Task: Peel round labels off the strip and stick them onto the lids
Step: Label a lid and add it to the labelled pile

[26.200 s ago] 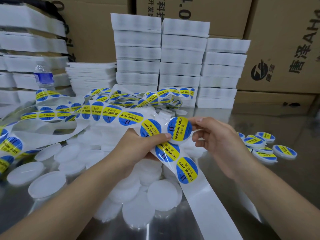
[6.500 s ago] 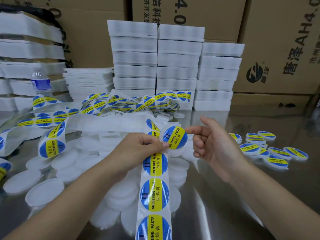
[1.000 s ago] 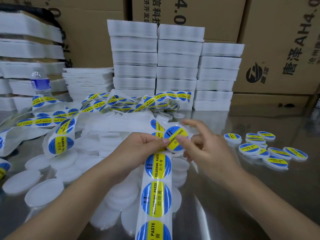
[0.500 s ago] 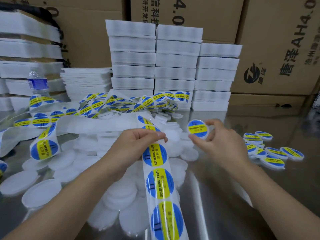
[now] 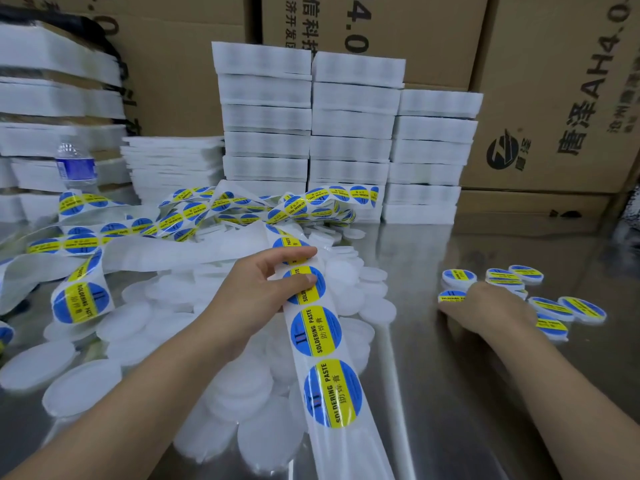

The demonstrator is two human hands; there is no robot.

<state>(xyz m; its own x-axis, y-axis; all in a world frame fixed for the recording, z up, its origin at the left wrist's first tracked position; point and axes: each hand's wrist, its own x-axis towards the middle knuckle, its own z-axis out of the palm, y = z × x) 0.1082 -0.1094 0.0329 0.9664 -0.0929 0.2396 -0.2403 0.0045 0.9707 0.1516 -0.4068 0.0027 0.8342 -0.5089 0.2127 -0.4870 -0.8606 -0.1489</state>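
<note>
At the right edge of the surface (image 5: 450, 393), right hand (image 5: 491, 311) among labelled lids (image 5: 568, 308).
Left hand (image 5: 256, 292) pinches the label strip (image 5: 317, 336) above blank lids (image 5: 86, 386); the right's grip cannot be told.

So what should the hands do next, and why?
Probably the right hand should move over to the strip and peel off the label by the left hand. The right hand is down among the labelled lids, the left hand grips the strip with labels left on it, and blank lids lie heaped beneath.
</note>
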